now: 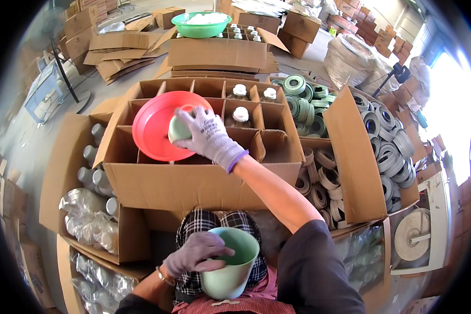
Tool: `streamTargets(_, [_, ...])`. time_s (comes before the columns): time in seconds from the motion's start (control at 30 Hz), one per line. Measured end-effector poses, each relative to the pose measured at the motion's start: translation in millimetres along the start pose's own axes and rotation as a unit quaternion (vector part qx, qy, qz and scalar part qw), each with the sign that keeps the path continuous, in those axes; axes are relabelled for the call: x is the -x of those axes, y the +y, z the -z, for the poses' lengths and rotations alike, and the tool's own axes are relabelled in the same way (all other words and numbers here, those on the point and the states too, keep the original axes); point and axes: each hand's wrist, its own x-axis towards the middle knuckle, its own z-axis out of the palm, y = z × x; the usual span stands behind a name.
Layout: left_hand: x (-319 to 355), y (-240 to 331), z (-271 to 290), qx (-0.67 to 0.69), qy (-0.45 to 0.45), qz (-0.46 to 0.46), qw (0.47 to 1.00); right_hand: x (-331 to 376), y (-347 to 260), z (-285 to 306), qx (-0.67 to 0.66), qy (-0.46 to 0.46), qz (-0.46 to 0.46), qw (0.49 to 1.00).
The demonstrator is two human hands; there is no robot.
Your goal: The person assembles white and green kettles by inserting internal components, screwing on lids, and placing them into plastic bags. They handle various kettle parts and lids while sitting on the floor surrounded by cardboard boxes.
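Note:
My right hand (pixel 206 131), in a grey glove with a purple cuff, reaches over a red plastic basin (pixel 150 118). Its fingers close round a pale green rounded piece (pixel 179 130), whose exact kind is partly hidden. The basin rests on the dividers of an open cardboard box (pixel 199 183). Several clear bottles with white caps (pixel 240 114) stand in the box's compartments, right of the basin. On my lap sits a pale green bucket (pixel 230 280), tilted slightly. My gloved left hand (pixel 200 254) grips its left rim, with fingertips over the opening.
Boxes of grey-green rings (pixel 319 178) stand on the right. At left, a box (pixel 63 178) holds grey-capped containers and plastic-wrapped pieces. Beyond the middle box, a green basin (pixel 201 29) rests on another carton (pixel 217 55). A stand fan (pixel 57 57) stands far left.

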Motion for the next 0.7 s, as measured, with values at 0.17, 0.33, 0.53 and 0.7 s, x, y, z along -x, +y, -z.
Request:
streamTargets(0.17, [22,10,12,0.249,0.183,0.311,0.899,-7,86,16,-0.057,0.177,-0.057,0.981])
streamTargets(0.33, [-13,-10,25,0.342,0.029,0.359,0.868,17,186,-29,-0.057,-0.05,-0.116,0.99])
streamTargets(0.53, [-46,-34,29,0.326,0.096,0.231,0.912,2,156,60,0.02,0.189,-0.015,0.982])
streamTargets(0.7, [-107,-54,43,0.527,0.269,0.298,0.749,53,43,195,0.071,0.237,0.154,0.957])
